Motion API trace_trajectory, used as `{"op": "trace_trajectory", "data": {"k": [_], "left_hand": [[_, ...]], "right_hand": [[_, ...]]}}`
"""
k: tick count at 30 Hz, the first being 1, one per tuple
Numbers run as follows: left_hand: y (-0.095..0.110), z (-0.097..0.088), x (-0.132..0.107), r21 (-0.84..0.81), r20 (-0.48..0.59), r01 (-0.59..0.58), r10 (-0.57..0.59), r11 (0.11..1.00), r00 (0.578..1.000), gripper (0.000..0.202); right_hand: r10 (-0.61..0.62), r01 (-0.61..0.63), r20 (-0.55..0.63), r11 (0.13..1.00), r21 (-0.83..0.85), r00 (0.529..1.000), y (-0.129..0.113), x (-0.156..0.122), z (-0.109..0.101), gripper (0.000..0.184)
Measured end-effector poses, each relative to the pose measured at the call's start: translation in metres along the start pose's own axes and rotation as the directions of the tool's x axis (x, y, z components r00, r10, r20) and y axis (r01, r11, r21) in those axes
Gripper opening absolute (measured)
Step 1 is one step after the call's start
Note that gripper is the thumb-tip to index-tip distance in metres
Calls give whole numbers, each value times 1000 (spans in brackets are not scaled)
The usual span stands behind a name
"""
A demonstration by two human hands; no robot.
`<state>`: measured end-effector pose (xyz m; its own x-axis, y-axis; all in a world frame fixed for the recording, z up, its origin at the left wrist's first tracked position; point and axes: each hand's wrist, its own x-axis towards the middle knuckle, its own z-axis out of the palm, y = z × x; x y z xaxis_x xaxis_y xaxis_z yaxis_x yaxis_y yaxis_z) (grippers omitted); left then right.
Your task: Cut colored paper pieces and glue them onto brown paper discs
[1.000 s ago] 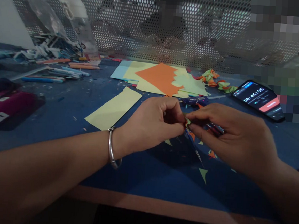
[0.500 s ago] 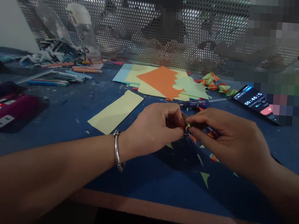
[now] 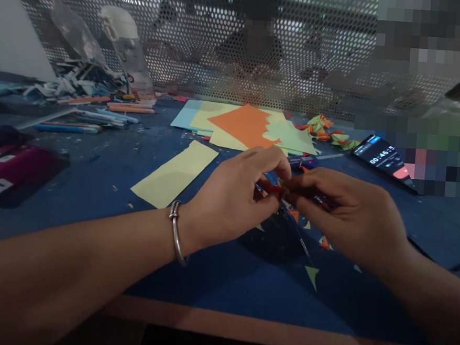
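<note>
My left hand point(image 3: 234, 194) and my right hand point(image 3: 345, 212) meet over the blue table point(image 3: 95, 184), fingertips pinched together on a tiny folded paper piece point(image 3: 276, 189) that shows red-orange between them. The left wrist wears a metal bangle point(image 3: 176, 234). My right hand also lies over a dark pen-like tool whose shape I cannot make out. Small yellow and orange paper triangles point(image 3: 311, 275) lie scattered under and beside the hands. A yellow paper strip point(image 3: 175, 173) lies to the left of my left hand.
A stack of orange, yellow and blue sheets point(image 3: 249, 125) lies behind the hands. A phone showing a timer point(image 3: 384, 159) sits at the right, folded paper pieces point(image 3: 325, 129) beside it. Pens point(image 3: 84, 120) and a purple device point(image 3: 5, 170) are at the left. A perforated screen point(image 3: 223, 40) closes the back.
My left fingers have loosened and shifted over the small paper piece, which now shows red-orange instead of green. Both hands stay in the same spot.
</note>
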<state>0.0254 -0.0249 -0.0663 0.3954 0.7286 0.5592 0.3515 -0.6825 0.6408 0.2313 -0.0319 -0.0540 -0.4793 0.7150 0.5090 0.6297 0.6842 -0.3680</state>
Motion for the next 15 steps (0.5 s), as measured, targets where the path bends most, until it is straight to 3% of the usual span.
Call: {"op": "trace_trajectory", "data": {"k": [15], "left_hand": [[2, -1, 2, 67, 15, 10, -11, 998, 1000, 17]], "right_hand": [[-57, 57, -18, 998, -38, 998, -1, -2, -1, 15]]}}
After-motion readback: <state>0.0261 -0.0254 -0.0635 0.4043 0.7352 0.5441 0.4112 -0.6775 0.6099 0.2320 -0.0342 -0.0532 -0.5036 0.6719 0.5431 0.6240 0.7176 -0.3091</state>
